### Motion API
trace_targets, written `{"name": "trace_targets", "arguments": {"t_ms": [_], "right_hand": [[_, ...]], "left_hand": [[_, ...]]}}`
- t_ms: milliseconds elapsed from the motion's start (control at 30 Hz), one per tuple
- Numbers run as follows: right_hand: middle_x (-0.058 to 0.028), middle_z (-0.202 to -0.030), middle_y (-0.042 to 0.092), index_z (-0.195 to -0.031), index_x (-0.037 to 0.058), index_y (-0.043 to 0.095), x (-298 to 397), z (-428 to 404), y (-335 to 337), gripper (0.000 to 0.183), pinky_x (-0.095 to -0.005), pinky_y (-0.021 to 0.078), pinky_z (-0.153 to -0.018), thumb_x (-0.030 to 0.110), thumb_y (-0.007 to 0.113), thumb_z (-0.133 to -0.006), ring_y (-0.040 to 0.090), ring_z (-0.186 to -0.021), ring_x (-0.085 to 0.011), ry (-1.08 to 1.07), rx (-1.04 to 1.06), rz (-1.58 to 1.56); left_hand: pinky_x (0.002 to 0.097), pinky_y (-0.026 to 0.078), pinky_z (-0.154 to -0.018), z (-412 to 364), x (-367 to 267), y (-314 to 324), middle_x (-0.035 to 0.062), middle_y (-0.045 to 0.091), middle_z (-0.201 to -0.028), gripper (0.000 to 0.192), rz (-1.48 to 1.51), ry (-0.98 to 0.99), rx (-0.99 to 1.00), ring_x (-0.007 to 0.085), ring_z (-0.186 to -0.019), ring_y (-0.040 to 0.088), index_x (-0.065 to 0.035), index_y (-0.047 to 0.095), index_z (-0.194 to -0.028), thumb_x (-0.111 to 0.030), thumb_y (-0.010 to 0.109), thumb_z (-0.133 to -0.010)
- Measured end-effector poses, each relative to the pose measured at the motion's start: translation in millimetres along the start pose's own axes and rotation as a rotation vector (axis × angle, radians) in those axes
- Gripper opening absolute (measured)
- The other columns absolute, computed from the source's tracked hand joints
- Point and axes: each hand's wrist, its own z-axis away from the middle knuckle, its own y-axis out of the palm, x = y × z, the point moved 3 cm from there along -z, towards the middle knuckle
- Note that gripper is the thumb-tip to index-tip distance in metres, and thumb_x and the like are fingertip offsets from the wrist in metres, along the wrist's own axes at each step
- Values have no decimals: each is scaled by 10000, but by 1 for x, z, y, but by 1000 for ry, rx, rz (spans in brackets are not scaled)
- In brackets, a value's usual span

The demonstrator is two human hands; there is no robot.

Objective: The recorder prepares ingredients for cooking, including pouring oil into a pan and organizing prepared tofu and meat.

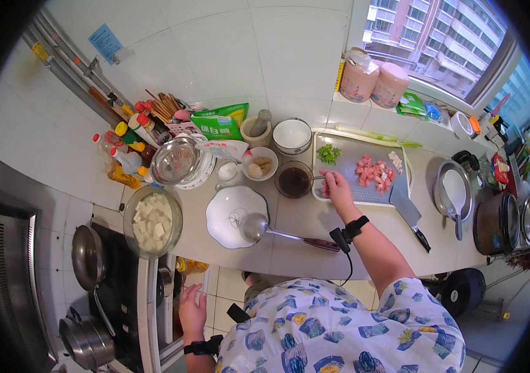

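My right hand (337, 189) grips the thin metal handle of a utensil, likely a spoon (314, 177). Its far end dips into dark brown liquid in a glass bowl (294, 179). Just right of that bowl, a cutting board (339, 172) carries chopped green herbs (328, 154), diced pink meat (374, 172) and minced white bits (395, 162). My left hand (192, 305) hangs below the counter edge with nothing in it, near a pulled-out drawer (168, 321) and an oil bottle (191, 265).
A metal ladle (283, 233) rests across a white scalloped bowl (227, 210). White cubes, apparently tofu, fill a glass bowl (153, 221) at the counter's left end. A cleaver (409, 217) leans over the board's corner. A frying pan (88, 258) sits on the hob (122, 275).
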Motion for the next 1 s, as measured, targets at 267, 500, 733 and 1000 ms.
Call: {"name": "trace_targets", "arguments": {"t_ms": [267,500,733,1000], "right_hand": [[-73,-863,589,-1131,62,676,57,28,5,203,-266,474,-585,125,545,-989,559,-626,-143,-554,44,559],[-80,-870,613,-1135,55,680,33,19,-1,215,-277,484,-583,147,558,-984,577,-634,-141,-508,46,531],[-20,-832,643,-1134,67,682,2,16,-3,259,-228,460,-545,236,523,-1018,557,-613,-72,-14,8,139],[9,-893,626,-1166,94,661,13,27,-7,264,-191,425,-527,267,518,-1028,546,-626,-51,51,-1,-46]], "left_hand": [[408,532,-860,54,109,46,160,668,-1095,297,-18,-349,148,305,-963,674,-96,691,-1143,-227,678,-876],[390,547,-856,123,201,83,178,717,-1015,336,40,-438,231,289,-958,700,-52,691,-1145,-258,675,-880],[373,541,-848,148,233,97,172,715,-1015,291,33,-463,299,283,-948,694,-35,702,-1090,-237,670,-883],[350,536,-862,138,188,86,159,719,-1038,304,96,-460,174,256,-971,693,-24,696,-1107,-239,659,-896]]}}
